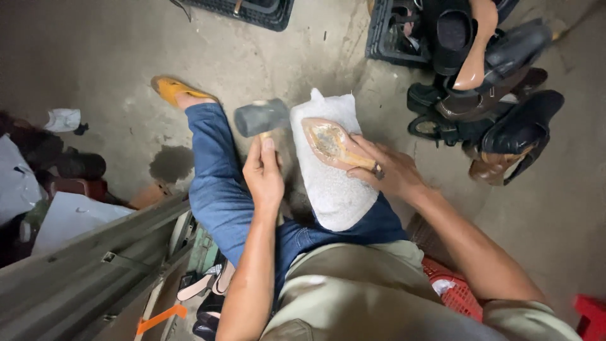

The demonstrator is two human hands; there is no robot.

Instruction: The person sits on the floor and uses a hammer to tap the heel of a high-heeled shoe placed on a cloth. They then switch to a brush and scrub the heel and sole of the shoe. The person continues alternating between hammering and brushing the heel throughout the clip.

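My left hand (264, 173) grips the wooden handle of a hammer (261, 117) whose dark grey head is raised just left of a shoe. My right hand (386, 169), with a ring on one finger, presses that tan shoe (328, 143) sole-up onto a white padded bag (334, 183) lying on my right thigh. The sole shows a pale worn patch near the toe. My legs are in blue jeans (218, 196), and my left foot wears a yellow sandal (173, 89).
A pile of black and brown shoes (499, 95) lies on the concrete floor at upper right, beside a dark crate (394, 38). A grey metal frame (95, 265) and more shoes (211, 297) sit at lower left. A red basket (454, 284) is under my right arm.
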